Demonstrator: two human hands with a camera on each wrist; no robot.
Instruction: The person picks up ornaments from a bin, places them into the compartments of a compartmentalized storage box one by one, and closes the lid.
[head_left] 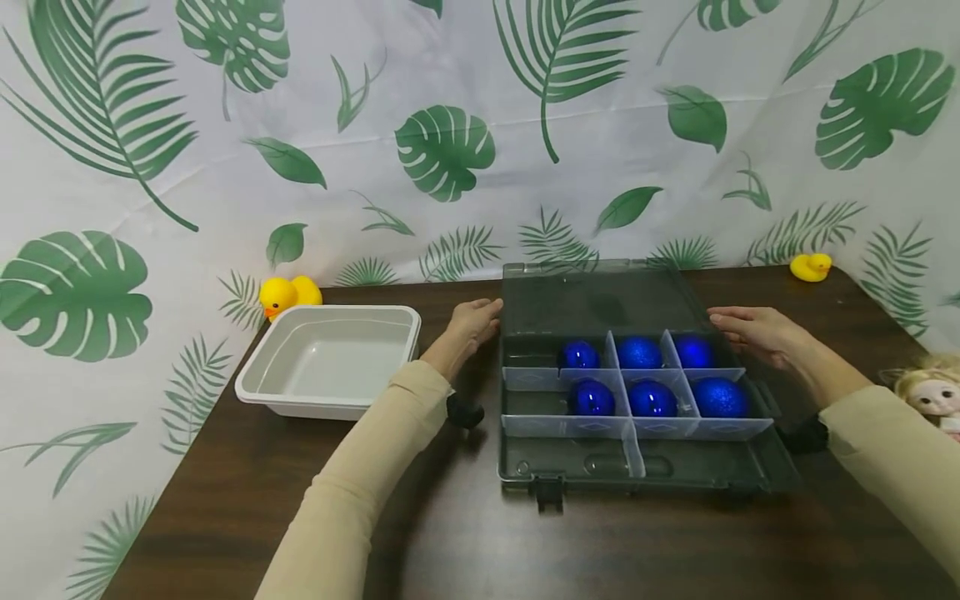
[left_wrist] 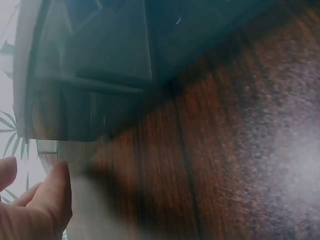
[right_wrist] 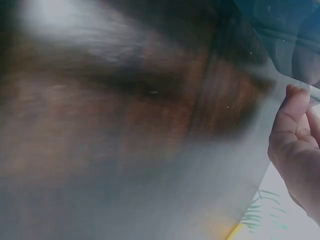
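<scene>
A dark translucent compartment box stands on the table with its lid up at the back. Several blue balls, some shiny and some glittery, sit in its two divided rows. Beside the lid's left edge is my left hand, fingers fairly straight; the left wrist view shows its fingertips just off the box's corner. My right hand reaches toward the lid's right edge with loosely bent fingers. In the right wrist view its fingertips lie close to the dark plastic; contact is unclear.
A white plastic basin stands left of the box, with a yellow rubber duck behind it. A smaller duck sits at the back right corner. A doll lies at the right edge. A leaf-print cloth hangs behind the table.
</scene>
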